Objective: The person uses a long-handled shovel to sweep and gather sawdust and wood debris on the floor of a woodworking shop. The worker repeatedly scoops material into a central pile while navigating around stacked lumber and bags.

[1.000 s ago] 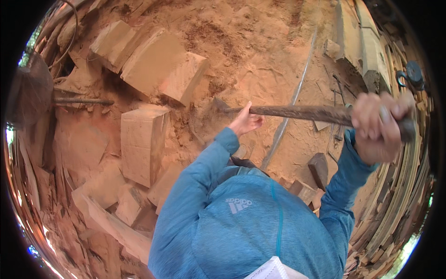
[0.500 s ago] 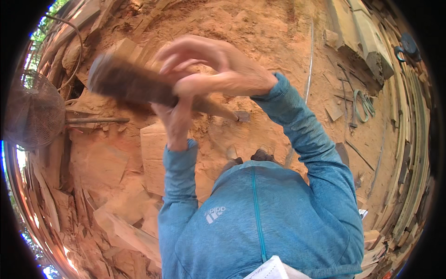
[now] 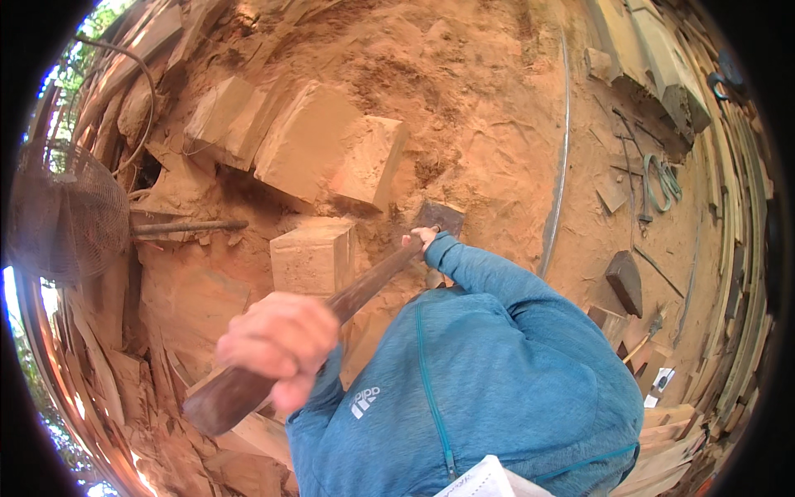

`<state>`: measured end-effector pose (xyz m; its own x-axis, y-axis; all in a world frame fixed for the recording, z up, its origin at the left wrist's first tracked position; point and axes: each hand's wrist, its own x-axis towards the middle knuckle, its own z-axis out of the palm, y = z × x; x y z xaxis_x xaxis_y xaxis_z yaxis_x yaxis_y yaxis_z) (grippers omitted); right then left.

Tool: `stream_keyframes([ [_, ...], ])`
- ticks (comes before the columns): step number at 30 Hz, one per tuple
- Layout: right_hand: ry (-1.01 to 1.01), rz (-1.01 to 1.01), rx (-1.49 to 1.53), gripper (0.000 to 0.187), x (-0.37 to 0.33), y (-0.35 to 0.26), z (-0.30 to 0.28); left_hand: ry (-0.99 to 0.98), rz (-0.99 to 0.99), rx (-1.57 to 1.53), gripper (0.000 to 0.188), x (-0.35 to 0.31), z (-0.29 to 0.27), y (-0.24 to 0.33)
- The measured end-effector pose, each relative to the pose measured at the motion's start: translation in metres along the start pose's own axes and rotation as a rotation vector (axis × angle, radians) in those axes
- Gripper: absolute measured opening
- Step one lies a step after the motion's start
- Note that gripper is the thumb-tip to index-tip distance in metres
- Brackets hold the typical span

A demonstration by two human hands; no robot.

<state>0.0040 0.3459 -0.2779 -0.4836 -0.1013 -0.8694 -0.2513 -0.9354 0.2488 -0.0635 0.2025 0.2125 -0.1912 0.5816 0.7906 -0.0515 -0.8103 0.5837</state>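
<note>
Long dark wooden-handled axe-like tool (image 3: pixel 331 327) runs diagonally from lower left up to its dark metal head (image 3: pixel 439 217), which sits down on the reddish sawdust-covered ground (image 3: pixel 497 108), just right of the pale squared timber block (image 3: pixel 313 257). Left hand (image 3: pixel 277 344) is fisted tight around the butt end of the handle; right hand (image 3: pixel 421 240) is wrapped on the shaft close under the head, only the fingers showing past the blue sleeve. Judging by build: head-heavy, stiff, handle thick and smooth-worn, likely a bit slick with dust, so the wide two-hand spacing looks right for control, one hand low for leverage and one high to steer the head. The block looks dense and heavy, rigid, rough-sawn faces, not fragile; best gripped by opposite flat faces. Larger pale hewn blocks (image 3: pixel 306 141) lie behind it, a round wire fan guard (image 3: pixel 70 215) stands at left, and a grey metal wedge (image 3: pixel 625 282) lies well apart at right.
</note>
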Motion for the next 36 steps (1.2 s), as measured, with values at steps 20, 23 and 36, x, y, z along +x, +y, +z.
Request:
stream_keyframes([
  [20, -0.197, 0.088, 0.142, 0.012, 0.000, -0.039, 0.028, 0.065, -0.009, 0.121, 0.033, 0.003, 0.006, -0.041],
  [23, -0.163, 0.115, 0.131, 0.009, 0.010, -0.052, 0.035, 0.184, -0.057, 0.173, 0.030, 0.021, 0.006, -0.054],
  [36, -0.272, -0.936, -1.589, 0.020, -0.018, -0.102, 0.057, 0.245, -0.141, 0.244, 0.013, 0.093, 0.009, -0.130],
])
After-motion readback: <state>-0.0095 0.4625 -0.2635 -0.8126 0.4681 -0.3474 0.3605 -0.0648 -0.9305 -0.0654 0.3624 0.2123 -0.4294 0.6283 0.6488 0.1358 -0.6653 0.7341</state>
